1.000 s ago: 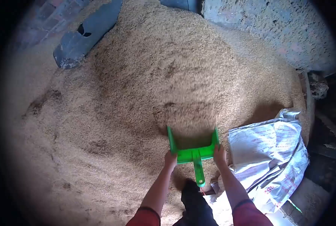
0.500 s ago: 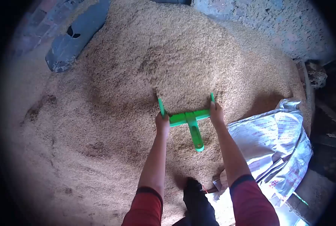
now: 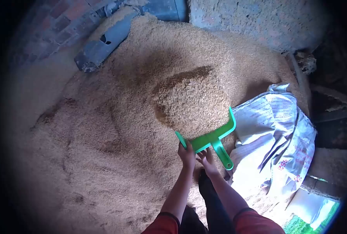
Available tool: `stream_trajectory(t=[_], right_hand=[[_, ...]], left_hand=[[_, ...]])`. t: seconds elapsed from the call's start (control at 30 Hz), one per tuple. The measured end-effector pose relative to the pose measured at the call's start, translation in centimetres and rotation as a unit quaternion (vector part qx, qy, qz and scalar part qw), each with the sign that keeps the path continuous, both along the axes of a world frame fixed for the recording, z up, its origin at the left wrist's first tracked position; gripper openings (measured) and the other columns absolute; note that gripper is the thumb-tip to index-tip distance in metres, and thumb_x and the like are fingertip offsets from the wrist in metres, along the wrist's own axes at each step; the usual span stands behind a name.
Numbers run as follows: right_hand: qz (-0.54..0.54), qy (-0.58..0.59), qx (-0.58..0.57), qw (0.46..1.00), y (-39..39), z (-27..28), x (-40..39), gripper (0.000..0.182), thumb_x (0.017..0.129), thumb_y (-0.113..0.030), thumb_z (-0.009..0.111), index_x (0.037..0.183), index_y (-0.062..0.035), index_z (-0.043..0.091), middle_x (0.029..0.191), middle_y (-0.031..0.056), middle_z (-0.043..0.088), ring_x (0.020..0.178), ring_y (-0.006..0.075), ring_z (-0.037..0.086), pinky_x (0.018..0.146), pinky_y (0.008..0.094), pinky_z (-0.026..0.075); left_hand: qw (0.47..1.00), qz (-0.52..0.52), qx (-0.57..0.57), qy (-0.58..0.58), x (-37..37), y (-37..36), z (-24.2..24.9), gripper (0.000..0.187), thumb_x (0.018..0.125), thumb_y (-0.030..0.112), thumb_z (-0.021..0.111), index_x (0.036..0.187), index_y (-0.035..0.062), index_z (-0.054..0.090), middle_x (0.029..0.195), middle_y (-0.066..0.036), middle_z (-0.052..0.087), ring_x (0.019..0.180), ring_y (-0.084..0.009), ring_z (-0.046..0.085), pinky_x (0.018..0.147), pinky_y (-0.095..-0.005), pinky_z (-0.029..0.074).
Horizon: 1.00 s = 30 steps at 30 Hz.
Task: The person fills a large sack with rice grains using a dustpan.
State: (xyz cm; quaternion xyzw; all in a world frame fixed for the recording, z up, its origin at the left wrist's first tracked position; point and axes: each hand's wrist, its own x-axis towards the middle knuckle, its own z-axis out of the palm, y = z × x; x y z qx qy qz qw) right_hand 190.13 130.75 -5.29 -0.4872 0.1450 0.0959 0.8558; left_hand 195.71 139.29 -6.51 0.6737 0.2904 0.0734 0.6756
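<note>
A green plastic dustpan (image 3: 216, 137) is lifted above a big heap of grain (image 3: 115, 117) and carries a tall mound of it. My left hand (image 3: 187, 153) grips the pan's near left corner. My right hand (image 3: 207, 160) supports the pan from below, close to its back wall; the green handle sticks out toward me on the right. A white printed sack (image 3: 276, 132) lies open just to the right of the pan.
A grey slab (image 3: 103, 45) rests at the heap's far left edge by a brick wall (image 3: 45, 27). A rough concrete wall (image 3: 255, 19) stands behind the heap. My dark trouser leg (image 3: 212, 206) is below the hands.
The dustpan, pushed into the heap before, has come up full of grain and swung right toward the sack. My right hand has shifted from the pan's right side to underneath it.
</note>
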Motion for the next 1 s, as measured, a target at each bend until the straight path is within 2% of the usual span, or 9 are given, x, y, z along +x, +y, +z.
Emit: stream_trajectory(t=[0.07, 0.2, 0.3, 0.37, 0.43, 0.5, 0.53, 0.7, 1.0], right_hand=[[-0.087, 0.103, 0.143, 0.980, 0.4, 4.5, 0.3, 0.036, 0.081, -0.018, 0.050, 0.111, -0.0038, 0.036, 0.097, 0.0070, 0.050, 0.089, 0.0181, 0.050, 0.075, 0.0325, 0.040], [-0.172, 0.091, 0.068, 0.979, 0.7, 5.5, -5.5, 0.014, 0.076, -0.008, 0.053, 0.088, -0.0064, 0.046, 0.085, 0.0044, 0.050, 0.080, 0.0172, 0.050, 0.066, 0.0302, 0.042], [-0.109, -0.022, -0.284, 0.952, -0.4, 4.9, -10.6, 0.012, 0.073, -0.004, 0.053, 0.084, -0.0072, 0.049, 0.085, 0.0046, 0.051, 0.081, 0.0174, 0.050, 0.067, 0.0301, 0.043], [-0.093, -0.168, -0.649, 0.736, -1.3, 9.8, -14.5, 0.012, 0.071, -0.006, 0.054, 0.083, -0.0074, 0.052, 0.084, 0.0060, 0.052, 0.080, 0.0183, 0.051, 0.069, 0.0280, 0.043], [-0.117, -0.185, -0.679, 0.701, -2.2, 12.2, -18.8, 0.014, 0.070, -0.008, 0.054, 0.084, -0.0061, 0.053, 0.083, 0.0077, 0.052, 0.077, 0.0202, 0.053, 0.066, 0.0282, 0.044], [-0.207, 0.032, -0.228, 0.951, -2.5, 15.0, -22.8, 0.016, 0.070, -0.006, 0.053, 0.085, -0.0042, 0.049, 0.079, 0.0085, 0.052, 0.071, 0.0206, 0.053, 0.060, 0.0308, 0.045], [-0.229, 0.129, 0.041, 0.964, -2.8, 16.3, -24.4, 0.017, 0.069, -0.005, 0.052, 0.086, -0.0033, 0.047, 0.077, 0.0089, 0.051, 0.068, 0.0208, 0.054, 0.057, 0.0320, 0.046], [-0.266, 0.103, 0.034, 0.958, -6.1, 20.0, -35.4, 0.015, 0.071, -0.002, 0.049, 0.086, -0.0027, 0.045, 0.072, 0.0087, 0.050, 0.064, 0.0201, 0.053, 0.057, 0.0314, 0.046], [-0.352, 0.110, 0.052, 0.928, -11.1, 26.7, -52.0, 0.018, 0.072, -0.004, 0.050, 0.089, -0.0001, 0.046, 0.076, 0.0097, 0.052, 0.071, 0.0226, 0.056, 0.066, 0.0332, 0.047]], left_hand=[[0.999, -0.022, 0.047, -0.013, -3.5, -0.2, 4.4, 0.022, 0.080, 0.018, 0.048, 0.082, -0.0033, 0.050, 0.070, -0.011, 0.055, 0.061, -0.0181, 0.051, 0.057, -0.0315, 0.041], [0.995, -0.062, 0.058, -0.045, -10.0, 0.5, 11.1, 0.026, 0.079, 0.022, 0.051, 0.084, -0.0033, 0.050, 0.072, -0.011, 0.054, 0.062, -0.0188, 0.050, 0.059, -0.0317, 0.041], [0.984, -0.149, 0.084, -0.057, -13.5, 2.0, 13.4, 0.031, 0.079, 0.029, 0.054, 0.084, -0.0019, 0.050, 0.069, -0.008, 0.055, 0.057, -0.0171, 0.053, 0.054, -0.0287, 0.043], [0.937, -0.306, -0.076, 0.148, -17.1, 3.8, 19.0, 0.034, 0.078, 0.032, 0.055, 0.089, 0.0003, 0.052, 0.067, -0.006, 0.054, 0.051, -0.0129, 0.054, 0.046, -0.0239, 0.044], [0.916, -0.378, -0.013, 0.133, -21.7, 6.5, 20.0, 0.044, 0.076, 0.035, 0.057, 0.103, 0.0007, 0.051, 0.066, -0.006, 0.056, 0.048, -0.0102, 0.054, 0.041, -0.0196, 0.043], [0.894, -0.421, -0.033, 0.149, -26.6, 9.6, 21.6, 0.035, 0.077, 0.032, 0.057, 0.096, 0.0035, 0.053, 0.065, -0.003, 0.054, 0.049, -0.0074, 0.051, 0.041, -0.0184, 0.040], [0.871, -0.457, -0.050, 0.173, -28.6, 11.1, 23.2, 0.030, 0.078, 0.031, 0.056, 0.093, 0.0049, 0.055, 0.066, -0.002, 0.054, 0.050, -0.0064, 0.050, 0.041, -0.0179, 0.039], [0.840, -0.387, -0.060, 0.376, -37.8, 16.2, 20.6, 0.024, 0.079, 0.036, 0.053, 0.084, 0.0125, 0.053, 0.069, 0.000, 0.058, 0.054, -0.0087, 0.056, 0.042, -0.0185, 0.037], [0.808, -0.445, -0.055, 0.381, -44.7, 13.0, 18.4, 0.019, 0.079, 0.031, 0.052, 0.082, 0.0117, 0.051, 0.067, -0.002, 0.058, 0.057, -0.0127, 0.058, 0.045, -0.0241, 0.039]])
